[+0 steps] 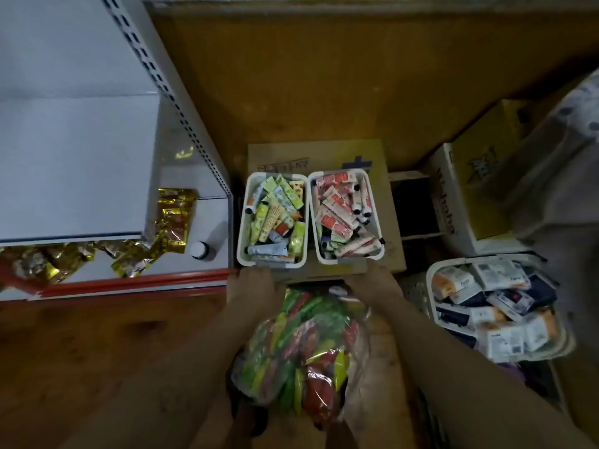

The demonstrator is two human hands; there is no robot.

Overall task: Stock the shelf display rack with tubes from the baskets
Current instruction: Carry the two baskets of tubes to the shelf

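Note:
Two white baskets stand side by side on a cardboard box [385, 176] on the floor. The left basket [242, 234] holds green, yellow and blue tubes [275, 215]. The right basket [377, 251] holds pink and red tubes [337, 212]. My left hand [249, 285] grips the box's near edge just below the left basket. My right hand [372, 283] grips the same edge below the right basket. The white shelf rack [81, 157] with a red front lip [129, 283] stands to the left of the baskets.
Gold packets [171, 218] and a small white-capped bottle [199, 249] lie on the rack's bottom shelf. A clear bag of coloured packets [304, 351] sits between my forearms. A white basket of small cartons [496, 306] and cardboard boxes [470, 189] crowd the right.

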